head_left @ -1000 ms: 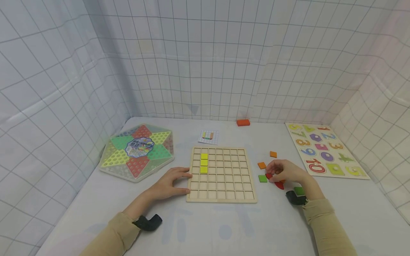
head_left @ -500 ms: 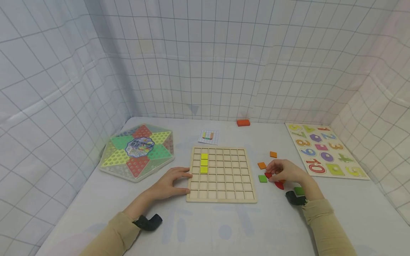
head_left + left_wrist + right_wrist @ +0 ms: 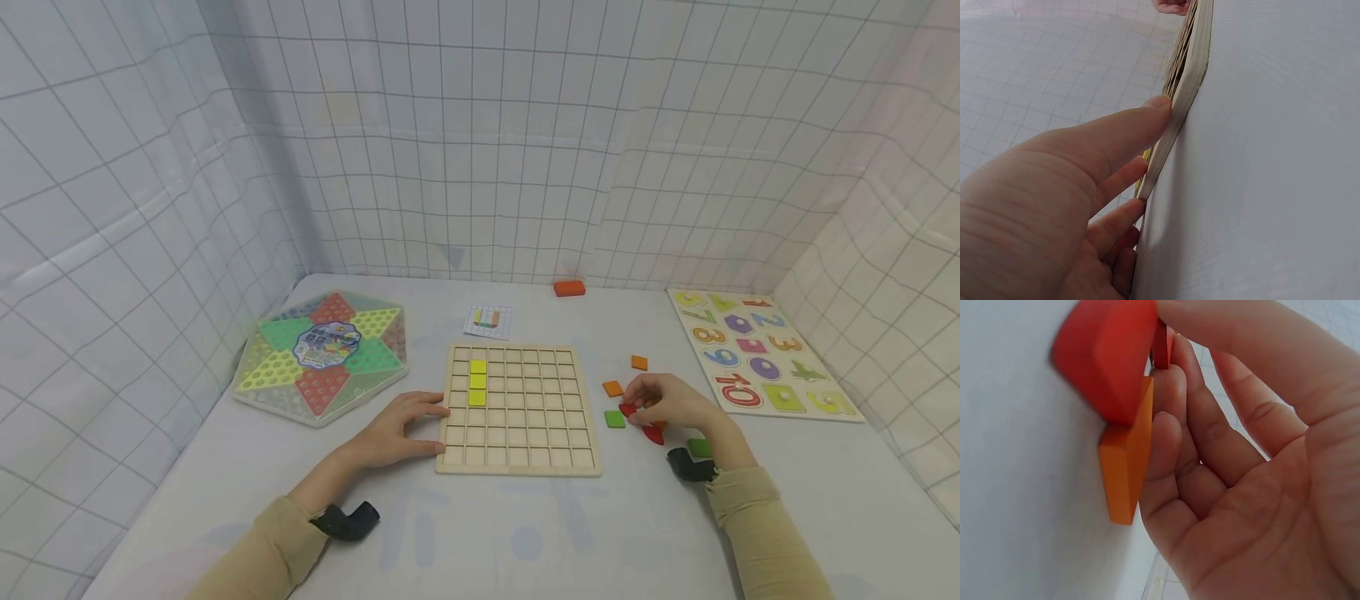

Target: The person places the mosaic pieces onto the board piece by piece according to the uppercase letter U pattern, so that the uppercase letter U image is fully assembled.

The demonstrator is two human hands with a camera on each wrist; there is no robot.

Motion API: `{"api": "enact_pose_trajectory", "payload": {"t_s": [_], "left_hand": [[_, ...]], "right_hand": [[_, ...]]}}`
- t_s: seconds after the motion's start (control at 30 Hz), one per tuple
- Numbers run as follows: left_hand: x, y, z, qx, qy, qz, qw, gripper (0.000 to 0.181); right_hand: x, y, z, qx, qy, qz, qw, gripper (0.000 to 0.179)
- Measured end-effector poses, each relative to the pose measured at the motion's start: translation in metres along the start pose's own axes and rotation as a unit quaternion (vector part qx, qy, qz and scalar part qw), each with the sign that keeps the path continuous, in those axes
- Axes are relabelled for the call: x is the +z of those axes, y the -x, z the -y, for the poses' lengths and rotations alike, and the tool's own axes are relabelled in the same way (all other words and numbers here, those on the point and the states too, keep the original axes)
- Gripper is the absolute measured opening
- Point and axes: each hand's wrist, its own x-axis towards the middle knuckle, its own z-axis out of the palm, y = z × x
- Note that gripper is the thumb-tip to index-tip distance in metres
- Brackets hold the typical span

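Note:
In the head view my left hand (image 3: 397, 429) rests at the left edge of a wooden grid board (image 3: 517, 468). Its thumb and fingertips touch the board's side, as the left wrist view also shows. Three yellow square tiles (image 3: 477, 382) fill a short column in the grid. My right hand (image 3: 671, 400) pinches a small red tile (image 3: 627, 411) between thumb and fingers, low over the table right of the board. Under that hand lie another red tile, fan-shaped (image 3: 653, 435), and an orange tile (image 3: 1125, 469), largely hidden from the head view.
Near the right hand lie orange tiles (image 3: 613, 388) and green tiles (image 3: 615, 419). A pattern card (image 3: 489, 322) lies behind the board, with a red block (image 3: 569, 288) further back. A star-patterned game board (image 3: 322, 358) is at left, a number puzzle (image 3: 761, 354) at right.

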Motion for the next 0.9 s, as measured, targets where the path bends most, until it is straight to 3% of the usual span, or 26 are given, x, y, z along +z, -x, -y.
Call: {"api": "enact_pose_trajectory", "payload": {"t_s": [0.4,0.5,0.63,0.73,0.9], "left_hand": [[0.001,0.0,0.001,-0.001,0.0,-0.002,1.0,0.048],[0.001,0.0,0.002,-0.001,0.001,-0.001,1.0,0.048],[0.002,0.0,0.003,-0.001,0.0,-0.002,1.0,0.048],[0.002,0.0,0.003,-0.002,0.0,-0.002,1.0,0.049],[0.001,0.0,0.003,0.0,0.0,0.0,1.0,0.049]], "right_hand": [[0.0,0.001,0.003,0.009,-0.001,-0.005,0.9999,0.026],[0.0,0.008,0.02,0.008,0.007,-0.009,0.9999,0.025],[0.001,0.01,0.026,0.013,0.024,-0.02,0.9994,0.023],[0.001,0.003,0.009,0.016,0.029,-0.025,0.9991,0.025],[0.0,0.0,0.005,0.013,0.027,-0.03,0.9991,0.027]]}}
